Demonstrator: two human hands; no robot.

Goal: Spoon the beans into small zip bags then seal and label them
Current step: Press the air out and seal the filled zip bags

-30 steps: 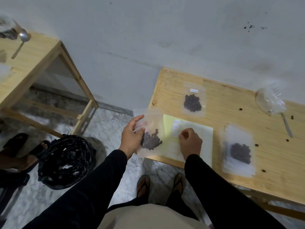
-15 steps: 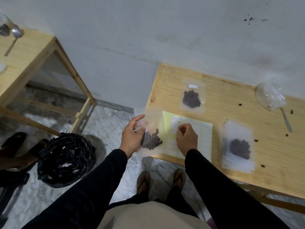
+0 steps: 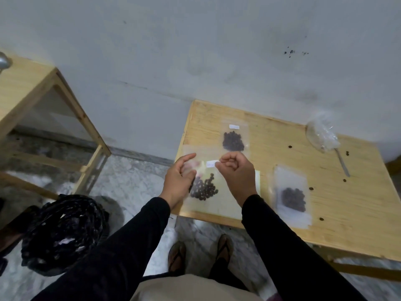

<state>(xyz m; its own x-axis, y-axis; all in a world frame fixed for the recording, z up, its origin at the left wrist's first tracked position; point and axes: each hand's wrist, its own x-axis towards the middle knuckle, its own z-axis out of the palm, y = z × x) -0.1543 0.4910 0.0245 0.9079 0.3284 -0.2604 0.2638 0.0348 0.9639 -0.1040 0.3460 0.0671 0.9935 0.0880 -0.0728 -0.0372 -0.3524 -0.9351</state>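
My left hand [image 3: 178,181] holds a clear zip bag [image 3: 202,185] with dark beans in its lower part, raised over the near left corner of the wooden table [image 3: 347,203]. My right hand [image 3: 236,172] pinches a small white label [image 3: 212,164] against the upper part of that bag. A labelled bag of beans [image 3: 234,137] lies flat farther back. Another bag of beans [image 3: 291,198] rests on a stack of bags to the right. A yellow label sheet [image 3: 257,179] is mostly hidden under my right hand.
A crumpled clear plastic bag [image 3: 321,135] and a metal spoon [image 3: 342,164] lie at the table's far right, with loose beans scattered around. A black bin [image 3: 63,229] stands on the floor to the left. A second wooden table [image 3: 28,92] is at the left.
My right hand has lifted off the yellow sheet with a white label and brought it onto the bag in my left hand. The bag now sits higher and more over the table.
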